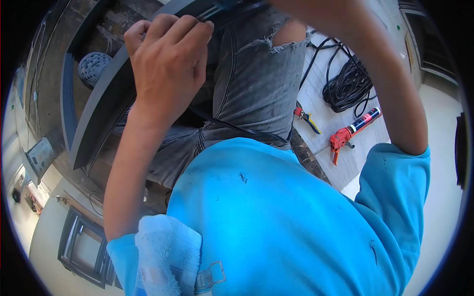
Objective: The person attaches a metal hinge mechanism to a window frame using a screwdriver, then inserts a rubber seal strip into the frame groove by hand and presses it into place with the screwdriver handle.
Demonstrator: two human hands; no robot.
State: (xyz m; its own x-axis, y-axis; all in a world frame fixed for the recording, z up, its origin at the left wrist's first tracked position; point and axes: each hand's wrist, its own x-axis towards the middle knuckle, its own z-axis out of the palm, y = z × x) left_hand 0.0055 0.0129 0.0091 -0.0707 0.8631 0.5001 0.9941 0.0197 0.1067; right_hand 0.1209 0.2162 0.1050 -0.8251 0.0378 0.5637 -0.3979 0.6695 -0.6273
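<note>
Grey frame (101,101) slants through upper left of picture. Left hand (168,61): fingers curled at its edge; firm pinch or light rest, cannot tell. Right hand (318,7): cut by top border, grip cannot be told. Judgement: steady frame near the jeans (256,84); avoid twisting it.

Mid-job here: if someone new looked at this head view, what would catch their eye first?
Probably the bright blue shirt, which fills the lower middle, with a pale towel at the picture's lower left. Next, the red caulking gun on the pale marbled board at right, below a coil of black cable. At upper left, the left hand is at a dark grey frame.
</note>
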